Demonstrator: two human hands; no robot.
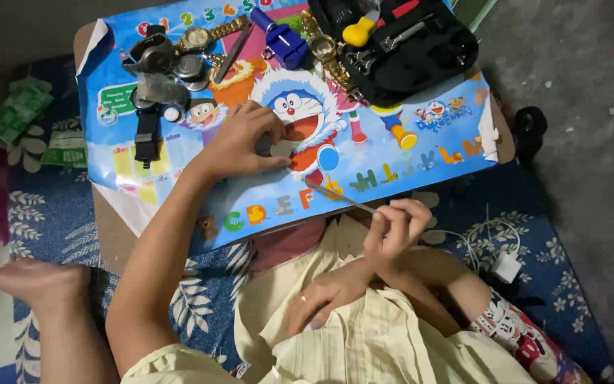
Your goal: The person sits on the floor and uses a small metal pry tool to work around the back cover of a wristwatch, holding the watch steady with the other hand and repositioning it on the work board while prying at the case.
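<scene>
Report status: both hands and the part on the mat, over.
Left hand pinning a small round watch part to the cartoon mat. Right hand in pinch grip on thin tweezers, tip short of the part. Nothing between them.

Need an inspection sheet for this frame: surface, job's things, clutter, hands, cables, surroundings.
Surface: low table covered by a colourful cartoon alphabet sheet.
Job's things: small round part on the sheet under the left hand; thin tweezers in the right hand.
Clutter: gold wristwatch, blue case holder, round case backs, open black tool case.
Hands: left hand pressing the part; right hand pinching the tweezers.
Cables: white cable and charger on the rug.
Surroundings: blue floral rug, grey floor, a third hand on the yellow garment.
</scene>
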